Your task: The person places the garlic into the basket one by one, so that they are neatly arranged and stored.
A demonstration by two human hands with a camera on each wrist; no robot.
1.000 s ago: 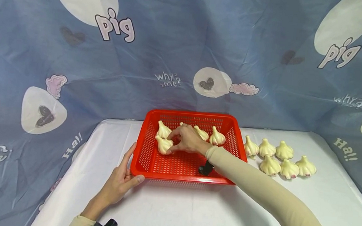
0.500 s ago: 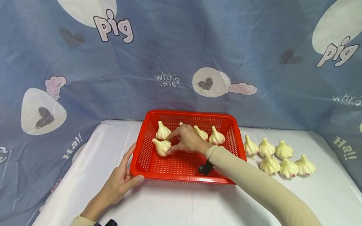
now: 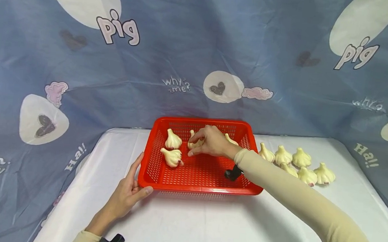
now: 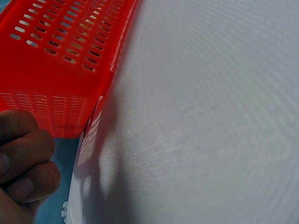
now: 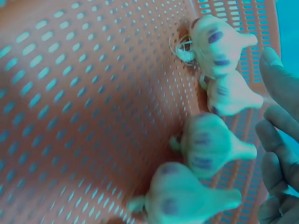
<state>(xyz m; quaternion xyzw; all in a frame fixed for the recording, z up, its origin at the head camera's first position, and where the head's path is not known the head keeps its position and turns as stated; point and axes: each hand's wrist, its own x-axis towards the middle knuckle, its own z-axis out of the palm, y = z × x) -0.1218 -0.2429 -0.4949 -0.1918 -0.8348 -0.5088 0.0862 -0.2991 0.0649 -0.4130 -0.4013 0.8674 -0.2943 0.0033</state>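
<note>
A red plastic basket (image 3: 205,189) with slotted walls stands on the table, holding several garlic bulbs. My left hand (image 3: 125,197) grips its front left corner, thumb at the front rim and index finger along the left side. My right hand (image 3: 213,141) hovers inside the basket, fingers loosely bent with nothing between them. Just left of it lies one garlic bulb (image 3: 172,158), stem to the left, with another garlic bulb (image 3: 174,139) behind. The right hand partly covers a middle garlic bulb (image 3: 192,141). In the right wrist view, garlic bulbs (image 5: 208,144) sit in a row beside the fingers.
Several more garlic bulbs (image 3: 302,158) stand in two rows on the white tablecloth (image 3: 184,228), right of the basket. A blue printed cloth (image 3: 144,55) hangs right behind the table. The right sleeve (image 3: 298,199) crosses the basket's right rim.
The front left bulb has tipped slightly left, and my right hand has let go of it and moved right. The left hand keeps its place on the basket.
</note>
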